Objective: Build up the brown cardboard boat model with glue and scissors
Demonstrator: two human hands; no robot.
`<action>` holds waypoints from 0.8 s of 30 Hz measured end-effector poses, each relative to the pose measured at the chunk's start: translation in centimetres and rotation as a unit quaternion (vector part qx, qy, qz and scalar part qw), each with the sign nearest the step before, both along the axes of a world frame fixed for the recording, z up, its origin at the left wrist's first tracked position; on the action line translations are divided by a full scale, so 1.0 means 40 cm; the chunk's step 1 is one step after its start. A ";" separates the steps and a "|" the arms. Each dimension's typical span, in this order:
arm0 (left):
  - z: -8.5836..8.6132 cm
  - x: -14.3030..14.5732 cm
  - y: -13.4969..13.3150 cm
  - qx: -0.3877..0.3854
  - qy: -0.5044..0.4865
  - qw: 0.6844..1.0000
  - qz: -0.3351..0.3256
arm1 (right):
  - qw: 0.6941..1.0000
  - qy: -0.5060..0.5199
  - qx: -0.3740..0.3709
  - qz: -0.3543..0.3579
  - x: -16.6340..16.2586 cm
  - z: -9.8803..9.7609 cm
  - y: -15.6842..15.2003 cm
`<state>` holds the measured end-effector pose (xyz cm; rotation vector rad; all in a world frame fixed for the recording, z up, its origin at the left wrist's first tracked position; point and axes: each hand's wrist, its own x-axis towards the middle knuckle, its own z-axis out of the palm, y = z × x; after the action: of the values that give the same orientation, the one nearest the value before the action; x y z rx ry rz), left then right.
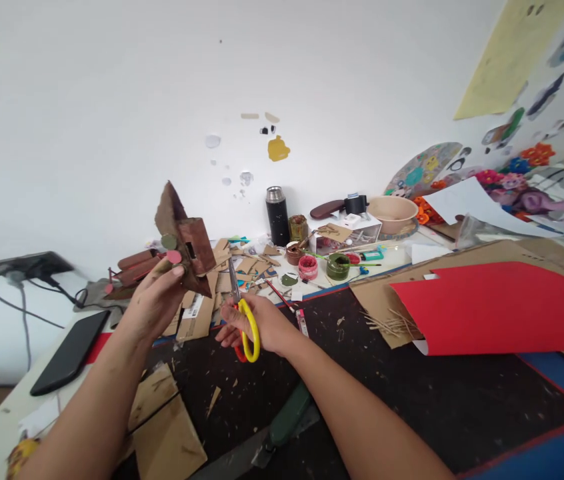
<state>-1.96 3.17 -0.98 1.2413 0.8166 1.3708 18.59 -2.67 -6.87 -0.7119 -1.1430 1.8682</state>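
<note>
My left hand (155, 297) holds up a small brown-painted cardboard model (196, 245), pinching it low between thumb and fingers. The model has a box-like part with a dark slot, a pointed flat piece behind it, and green and pink round discs near my thumb. In my right hand (257, 320) is a pair of scissors (248, 330) with yellow and red handles, blades pointing up and away from me. The blades stand just right of the model, apart from it. Whether the blades are fully closed is hard to see.
Cardboard scraps (252, 263) lie behind my hands, near paint jars (337, 267) and a black flask (277, 217). A green-handled knife (287, 417) rests on the black mat (357, 387). Red paper (502, 310) lies at right, a black phone (69, 353) at left.
</note>
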 end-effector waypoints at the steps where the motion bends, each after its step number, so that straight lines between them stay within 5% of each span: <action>1: -0.002 0.000 0.000 0.003 -0.004 1.000 0.006 | 1.000 0.006 0.002 0.004 0.000 -0.002 0.000; 14: 0.007 -0.011 0.005 0.038 -0.072 0.996 0.035 | 0.999 -0.037 0.022 -0.012 -0.021 -0.050 0.012; 24: -0.011 -0.014 0.008 0.035 -0.033 0.997 0.058 | 0.989 -0.127 0.060 -0.046 -0.014 -0.024 -0.015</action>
<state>-2.52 3.48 -1.43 1.2116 0.8113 1.5369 18.04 -3.27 -7.82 -0.9372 -1.3478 1.6494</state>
